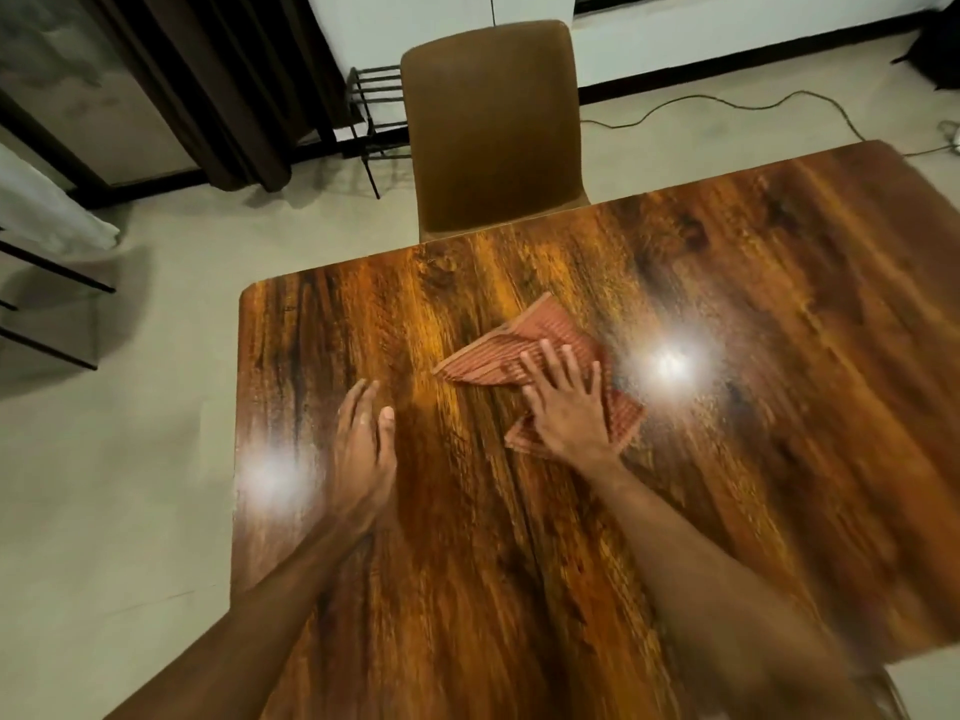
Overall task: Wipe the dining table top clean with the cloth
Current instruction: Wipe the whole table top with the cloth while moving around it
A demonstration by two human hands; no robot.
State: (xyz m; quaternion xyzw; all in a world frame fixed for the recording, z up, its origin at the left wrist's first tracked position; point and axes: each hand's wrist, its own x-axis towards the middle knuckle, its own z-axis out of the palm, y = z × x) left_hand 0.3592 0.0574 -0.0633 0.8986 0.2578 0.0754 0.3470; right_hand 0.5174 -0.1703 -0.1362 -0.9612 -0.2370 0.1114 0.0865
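cloth (pixel 540 366), mid-tabletop (pixel 727 459), pressed flat under right hand (pixel 563 402), fingers spread wide; left hand (pixel 363 439) rests open nearby. wiping underway; next stroke likely toward an unwiped edge.

Glossy grained wood table top (pixel 701 433), ribbed striped woven cloth (pixel 498 350), smooth matt brown chair (pixel 491 137).

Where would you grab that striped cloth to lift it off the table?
Probably the left corner of the cloth, pinched from the left and above. It lies flat, and the right hand presses its middle, so only the outer corners are free. The left hand rests on the table nearest that corner.
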